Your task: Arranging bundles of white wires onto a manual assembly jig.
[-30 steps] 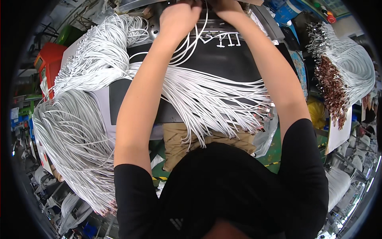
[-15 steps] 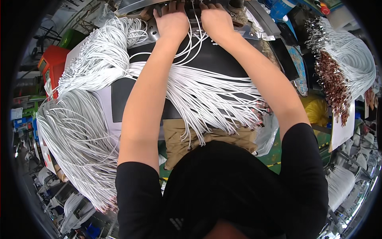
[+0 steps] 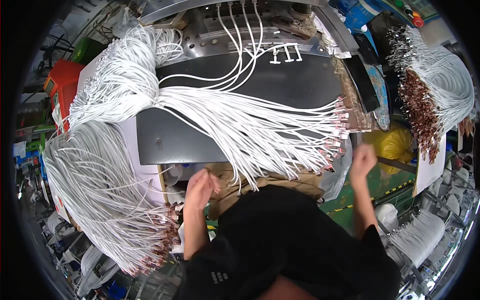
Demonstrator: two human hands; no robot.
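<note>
Two hands are down close to my body now, and both look empty. My left hand (image 3: 201,186) hangs loosely curled just under the near edge of the dark work table (image 3: 165,145), and I see nothing pinched in it. My right hand (image 3: 362,161) is up in a soft fist off to the side, and it is a bit blurred, so I cannot be sure its fingers hold nothing. Right between my hands, a big fan of white cables (image 3: 260,125) lies across the table, and their little metal plug ends (image 3: 336,135) hang over the edge just beside my right hand. I think this is where trouble could start: if my right hand swings in fast, it could knock those ends and make the cables slide off or cross over each other. Just below my left hand sits another heap of white cables (image 3: 95,190) with coppery ends (image 3: 165,235), and a loose sleeve or wrist could drag a few out and tangle them. Farther up from both hands, four cables are plugged into the metal machine (image 3: 240,25) at the back. They loop down into the pile, so a hard pull on the wrong cable from the fan could tug one of them out, I think. Far off past my right hand, one more bundle (image 3: 435,85) hangs by itself, well away from me.
</note>
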